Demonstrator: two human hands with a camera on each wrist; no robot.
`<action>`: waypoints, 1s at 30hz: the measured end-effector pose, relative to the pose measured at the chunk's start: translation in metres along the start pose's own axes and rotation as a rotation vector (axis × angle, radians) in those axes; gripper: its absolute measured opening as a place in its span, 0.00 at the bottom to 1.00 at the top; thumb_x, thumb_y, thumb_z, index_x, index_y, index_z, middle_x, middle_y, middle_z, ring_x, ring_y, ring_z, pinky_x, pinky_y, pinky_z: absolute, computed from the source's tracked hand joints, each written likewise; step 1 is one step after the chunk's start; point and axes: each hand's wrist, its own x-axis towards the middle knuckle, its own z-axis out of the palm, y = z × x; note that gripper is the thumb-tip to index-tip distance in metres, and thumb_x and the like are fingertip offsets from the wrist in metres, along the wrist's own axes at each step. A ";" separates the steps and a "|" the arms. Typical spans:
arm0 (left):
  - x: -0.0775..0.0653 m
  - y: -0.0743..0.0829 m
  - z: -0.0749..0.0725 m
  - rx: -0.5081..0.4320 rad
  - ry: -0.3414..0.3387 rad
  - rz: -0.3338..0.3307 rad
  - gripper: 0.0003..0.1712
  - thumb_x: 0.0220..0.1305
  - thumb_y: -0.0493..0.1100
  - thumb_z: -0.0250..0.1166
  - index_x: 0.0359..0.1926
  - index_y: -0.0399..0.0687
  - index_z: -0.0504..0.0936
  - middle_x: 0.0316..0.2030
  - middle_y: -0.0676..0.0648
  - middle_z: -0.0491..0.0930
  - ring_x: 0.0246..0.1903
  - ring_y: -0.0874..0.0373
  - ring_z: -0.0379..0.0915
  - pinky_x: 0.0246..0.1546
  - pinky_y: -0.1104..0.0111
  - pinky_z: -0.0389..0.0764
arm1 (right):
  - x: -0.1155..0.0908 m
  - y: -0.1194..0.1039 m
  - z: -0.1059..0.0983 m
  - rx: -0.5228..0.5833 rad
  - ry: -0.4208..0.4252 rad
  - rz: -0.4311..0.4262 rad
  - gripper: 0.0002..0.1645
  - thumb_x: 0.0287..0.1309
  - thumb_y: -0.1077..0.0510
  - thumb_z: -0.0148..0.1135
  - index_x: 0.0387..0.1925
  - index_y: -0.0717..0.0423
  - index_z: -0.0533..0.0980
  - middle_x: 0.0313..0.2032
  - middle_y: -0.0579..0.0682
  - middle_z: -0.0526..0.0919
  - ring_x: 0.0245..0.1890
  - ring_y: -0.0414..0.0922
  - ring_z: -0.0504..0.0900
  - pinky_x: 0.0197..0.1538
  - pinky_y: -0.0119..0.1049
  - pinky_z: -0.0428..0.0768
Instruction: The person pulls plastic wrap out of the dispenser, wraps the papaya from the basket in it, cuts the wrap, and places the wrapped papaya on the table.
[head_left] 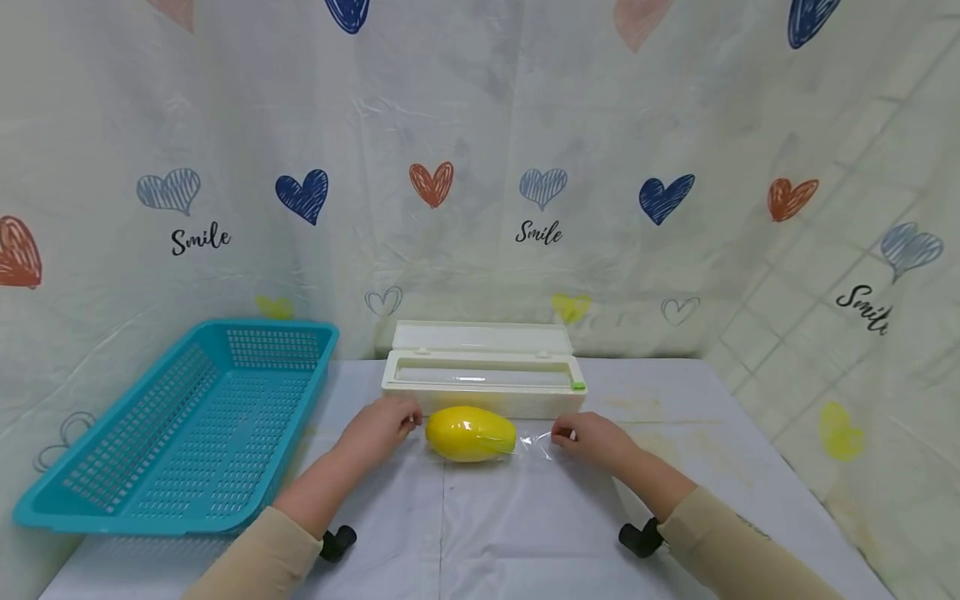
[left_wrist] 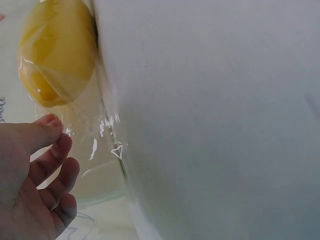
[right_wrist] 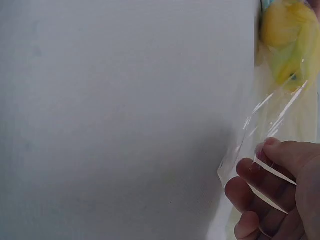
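Observation:
A yellow oval fruit (head_left: 467,433) lies lengthwise on the table between my two hands, with clear plastic wrap (head_left: 534,446) around it. At its left end, my left hand (head_left: 384,429) pinches the wrap between thumb and index finger, the other fingers loosely bent. My right hand (head_left: 592,440) pinches the twisted wrap at the other end, a short way from the fruit. In the right wrist view, the film (right_wrist: 260,110) stretches in shiny creases from the fruit's dark-spotted tip (right_wrist: 293,77) to the fingertips. Loose wrap (left_wrist: 92,145) spreads beside the left fingers in the left wrist view.
Right behind the fruit stands a white wrap dispenser box (head_left: 483,406), lid raised, with a green slider (head_left: 578,386) at its right end. A blue perforated basket (head_left: 292,433) takes up the left side. White cloth (head_left: 510,533) covers the table; a heart-printed curtain (head_left: 480,108) hangs behind.

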 end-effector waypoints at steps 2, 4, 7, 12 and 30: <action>0.000 0.001 0.001 -0.005 -0.012 -0.019 0.04 0.67 0.38 0.65 0.37 0.53 0.84 0.33 0.58 0.79 0.33 0.60 0.71 0.41 0.65 0.79 | 0.000 -0.003 0.001 0.003 -0.004 0.009 0.04 0.63 0.54 0.66 0.35 0.48 0.82 0.30 0.38 0.79 0.30 0.40 0.73 0.37 0.37 0.76; -0.001 0.001 0.001 -0.014 -0.021 -0.043 0.03 0.67 0.39 0.65 0.39 0.52 0.83 0.34 0.57 0.79 0.34 0.59 0.71 0.42 0.65 0.79 | -0.001 -0.004 0.001 0.007 -0.002 0.015 0.03 0.64 0.54 0.65 0.36 0.48 0.82 0.30 0.39 0.79 0.30 0.40 0.73 0.37 0.37 0.76; -0.003 0.000 0.002 -0.033 -0.022 -0.071 0.03 0.68 0.40 0.64 0.41 0.50 0.83 0.36 0.56 0.79 0.36 0.58 0.72 0.44 0.62 0.80 | -0.003 -0.005 -0.001 0.026 0.010 0.034 0.04 0.65 0.56 0.64 0.39 0.48 0.83 0.32 0.39 0.80 0.32 0.41 0.74 0.38 0.38 0.76; -0.005 -0.004 0.004 -0.068 -0.013 -0.105 0.07 0.71 0.42 0.60 0.45 0.50 0.83 0.41 0.55 0.81 0.42 0.56 0.75 0.50 0.59 0.79 | -0.007 -0.001 -0.009 0.097 0.019 0.069 0.12 0.66 0.55 0.62 0.49 0.49 0.83 0.38 0.42 0.81 0.37 0.43 0.75 0.41 0.40 0.77; -0.006 0.002 -0.006 -0.075 0.019 -0.175 0.16 0.71 0.47 0.61 0.56 0.49 0.81 0.44 0.51 0.82 0.43 0.52 0.76 0.49 0.55 0.79 | -0.010 0.013 -0.017 0.313 0.009 0.054 0.11 0.68 0.55 0.61 0.47 0.56 0.81 0.37 0.49 0.82 0.32 0.47 0.79 0.33 0.38 0.77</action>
